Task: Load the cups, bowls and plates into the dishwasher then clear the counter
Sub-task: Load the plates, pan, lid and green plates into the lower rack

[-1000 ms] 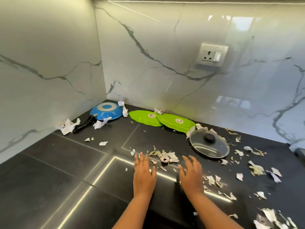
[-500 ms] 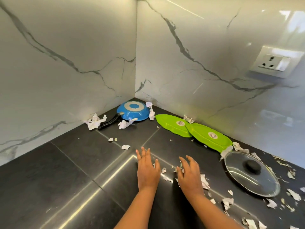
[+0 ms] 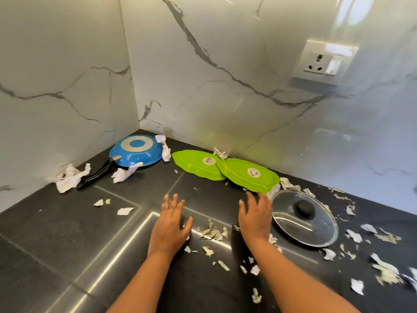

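Lying palm-down on the black counter (image 3: pixel 56 222), the left hand (image 3: pixel 169 227) and right hand (image 3: pixel 255 220) flank torn paper scraps (image 3: pixel 214 232).
Two bright green plates (image 3: pixel 196 163), overturned and overlapping with stickers showing, sit along the counter's back edge. Both hands' fingers are straight and splayed, gripping nothing. The right hand is just beside a glass lid (image 3: pixel 304 222). A blue pan (image 3: pixel 137 150) lies overturned in the back corner.

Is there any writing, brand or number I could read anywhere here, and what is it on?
No text here can be read.
The left sticker, on the left green plate: printed, but too small and blurred to read.
The right sticker, on the right green plate: likewise unreadable.
The wall socket, blue pan and paper scraps: no lettering shows.
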